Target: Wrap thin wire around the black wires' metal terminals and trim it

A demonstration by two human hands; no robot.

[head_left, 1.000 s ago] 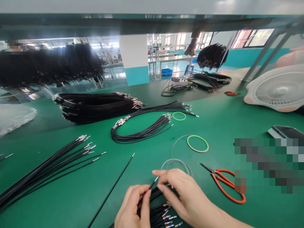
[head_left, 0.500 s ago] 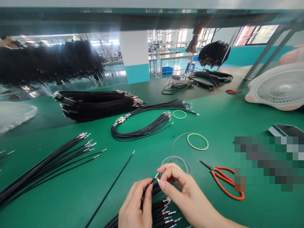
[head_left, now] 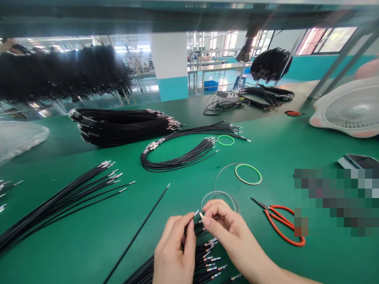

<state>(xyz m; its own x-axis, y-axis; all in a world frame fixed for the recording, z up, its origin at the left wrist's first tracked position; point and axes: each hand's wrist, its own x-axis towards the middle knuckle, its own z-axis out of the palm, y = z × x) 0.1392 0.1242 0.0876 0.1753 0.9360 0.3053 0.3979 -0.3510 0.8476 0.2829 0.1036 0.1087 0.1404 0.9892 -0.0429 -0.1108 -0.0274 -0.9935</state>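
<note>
My left hand (head_left: 174, 248) is shut on a black wire (head_left: 189, 227) whose metal tip sticks up. Just right of that tip, my right hand (head_left: 227, 230) pinches a small metal terminal (head_left: 201, 215) between thumb and forefinger, nearly touching the wire end. A bundle of black wires with metal terminals (head_left: 205, 262) lies under both hands. One loose black wire (head_left: 136, 232) lies left of them, and a fanned bundle of wires (head_left: 62, 207) lies farther left.
Red-handled scissors (head_left: 281, 225) lie right of my hands on the green mat (head_left: 89, 252). Thin wire loops (head_left: 219, 199), a green ring (head_left: 248, 174), coiled wires (head_left: 177, 157), and a thick bundle (head_left: 118, 126) lie ahead. A white fan (head_left: 352, 106) stands far right.
The view has tilted, so everything sits higher in the frame. My hands have shifted slightly, and the wire tip and small metal piece now show apart between my fingers.
</note>
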